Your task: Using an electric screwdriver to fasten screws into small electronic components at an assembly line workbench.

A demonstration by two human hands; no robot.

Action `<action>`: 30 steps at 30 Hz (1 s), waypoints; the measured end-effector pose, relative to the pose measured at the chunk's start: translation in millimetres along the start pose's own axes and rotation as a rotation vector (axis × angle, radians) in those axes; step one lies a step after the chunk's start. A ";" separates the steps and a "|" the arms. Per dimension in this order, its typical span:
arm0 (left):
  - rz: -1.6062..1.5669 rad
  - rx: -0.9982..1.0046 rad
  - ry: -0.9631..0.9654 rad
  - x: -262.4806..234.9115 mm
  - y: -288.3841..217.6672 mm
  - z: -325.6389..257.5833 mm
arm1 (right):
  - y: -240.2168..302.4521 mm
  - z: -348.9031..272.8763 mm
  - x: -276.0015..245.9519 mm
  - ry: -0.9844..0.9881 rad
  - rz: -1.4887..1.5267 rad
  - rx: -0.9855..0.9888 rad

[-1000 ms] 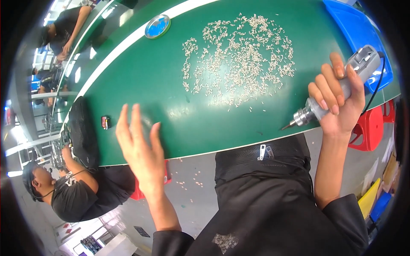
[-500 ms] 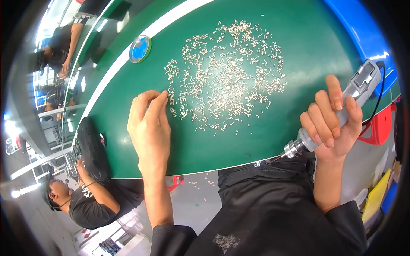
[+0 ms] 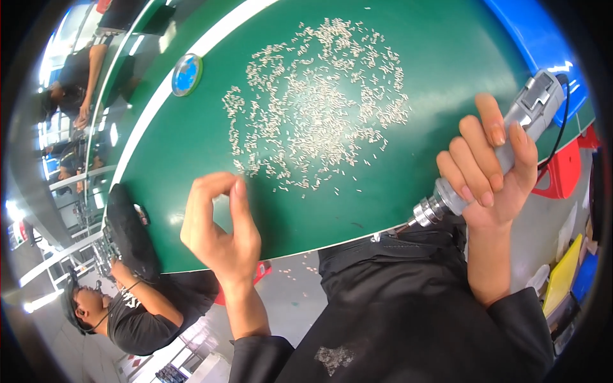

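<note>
We see pale lettering [image 3: 129, 299] on the dark shirt of a co-worker [image 3: 143, 329], too small for us to read. A whitish patch [image 3: 334, 359] marks our black clothing, and we cannot tell whether it is print or wear. Our right hand [image 3: 490, 179] is curled loosely around a grey handheld tool [image 3: 536, 105]; its thin tip is hard to make out at the table [image 3: 440, 89] edge. Our left hand [image 3: 223, 233] has thumb and forefinger brought together just beside the small pale pieces [image 3: 319, 115] scattered over the table; we cannot tell whether a piece is pinched there. The blue tray [image 3: 511, 29] is cut off at upper right, partly behind the tool.
</note>
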State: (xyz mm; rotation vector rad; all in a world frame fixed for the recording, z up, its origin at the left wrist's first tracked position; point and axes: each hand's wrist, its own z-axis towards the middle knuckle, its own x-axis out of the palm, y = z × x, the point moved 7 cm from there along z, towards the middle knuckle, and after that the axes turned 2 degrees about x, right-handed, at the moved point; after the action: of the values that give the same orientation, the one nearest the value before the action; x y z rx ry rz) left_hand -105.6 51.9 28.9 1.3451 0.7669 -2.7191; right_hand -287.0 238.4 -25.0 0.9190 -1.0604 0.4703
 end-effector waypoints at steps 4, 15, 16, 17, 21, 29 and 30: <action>-0.491 -0.199 -0.034 14.7 -27.9 -29.3 | -1.0 5.9 6.4 0.030 -0.008 0.000; -1.024 -0.370 -0.029 48.2 -53.1 -56.5 | -1.7 12.8 32.9 0.014 0.094 -0.019; -1.081 -0.405 -0.029 50.8 -53.9 -58.6 | -0.6 13.0 37.8 -0.017 0.106 -0.043; -1.139 -0.440 -0.028 53.2 -54.4 -60.6 | 0.3 12.5 38.6 -0.020 0.105 -0.041; -1.195 -0.461 -0.009 54.2 -61.4 -61.3 | 7.5 10.7 45.6 0.035 0.175 -0.024; -1.191 -0.459 0.001 56.2 -68.3 -63.1 | 4.1 6.0 38.8 -0.009 0.169 -0.075; -1.192 -0.459 0.002 57.1 -67.4 -63.3 | 3.8 5.6 38.3 -0.009 0.168 -0.076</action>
State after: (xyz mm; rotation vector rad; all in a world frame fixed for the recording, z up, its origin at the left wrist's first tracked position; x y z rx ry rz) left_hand -109.4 149.9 -17.9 0.8886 2.6546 -2.7658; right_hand -275.8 232.5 11.8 0.7689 -1.1615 0.5611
